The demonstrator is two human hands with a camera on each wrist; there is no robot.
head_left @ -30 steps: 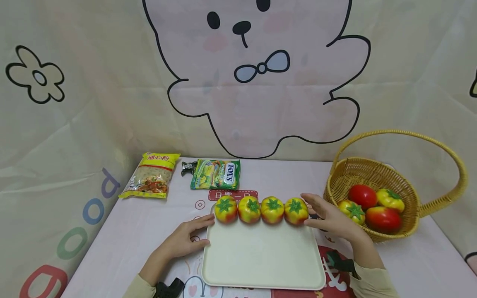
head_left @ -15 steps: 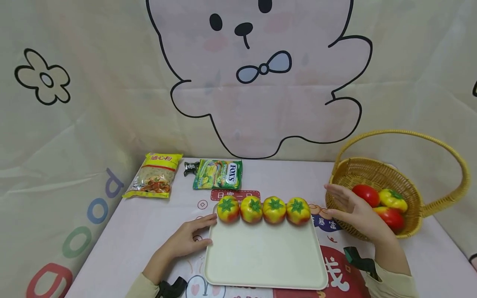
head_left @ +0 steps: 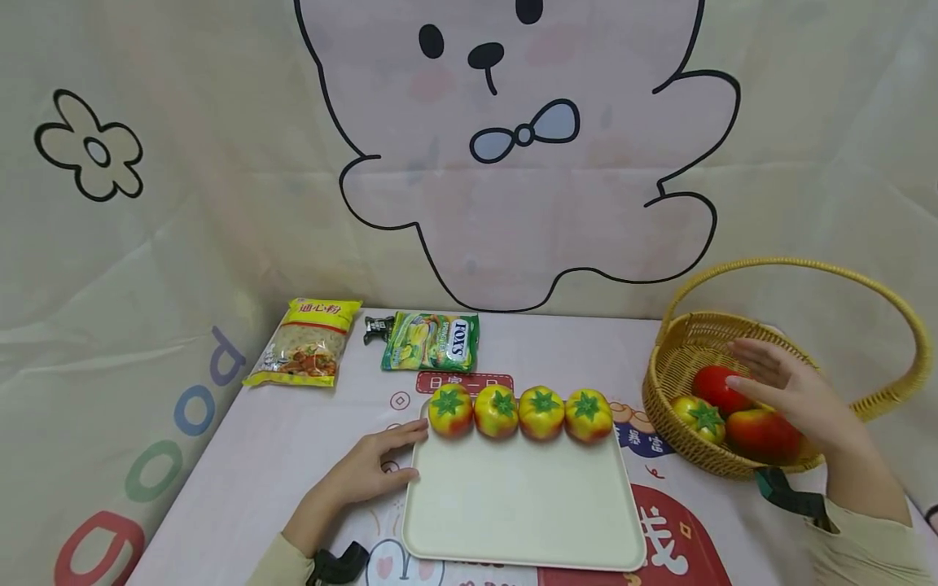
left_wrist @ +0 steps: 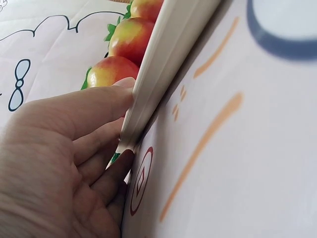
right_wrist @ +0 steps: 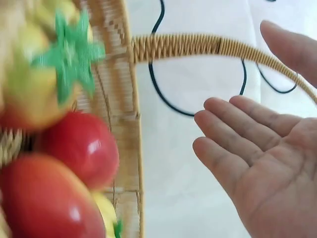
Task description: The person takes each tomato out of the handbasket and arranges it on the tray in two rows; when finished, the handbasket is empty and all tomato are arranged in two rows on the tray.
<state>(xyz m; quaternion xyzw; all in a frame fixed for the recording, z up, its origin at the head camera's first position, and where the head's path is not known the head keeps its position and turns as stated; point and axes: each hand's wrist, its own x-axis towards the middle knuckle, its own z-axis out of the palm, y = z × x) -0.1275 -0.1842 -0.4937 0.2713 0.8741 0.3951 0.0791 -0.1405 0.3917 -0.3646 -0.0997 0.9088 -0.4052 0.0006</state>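
Note:
My left hand (head_left: 377,466) lies against the left side of the cream tray (head_left: 523,521), fingertips and thumb touching its rim. Along the tray's back edge stand several yellow-red toy fruits (head_left: 542,413) with green leafy tops, in a row. Over the wicker basket (head_left: 677,443) hovers my right hand (head_left: 795,395), fingers extended and holding nothing. The basket contains a round red fruit (head_left: 714,387), a larger red oblong fruit (head_left: 762,437) and a leafy-topped yellow fruit (head_left: 696,419); part of its contents is hidden by the hand. The right wrist view shows the open palm (right_wrist: 277,173) beside the basket.
A yellow-topped bag of pasta (head_left: 304,342) lies at the back left. Beside it are a small black packet (head_left: 378,329) and a green FOX'S candy bag (head_left: 432,342). The basket's tall handle (head_left: 905,350) arches up on the right.
My right hand has left the rightmost fruit of the row and moved right, over the basket. My left hand stays at the tray's edge; the row stands unchanged. The head view has shifted slightly.

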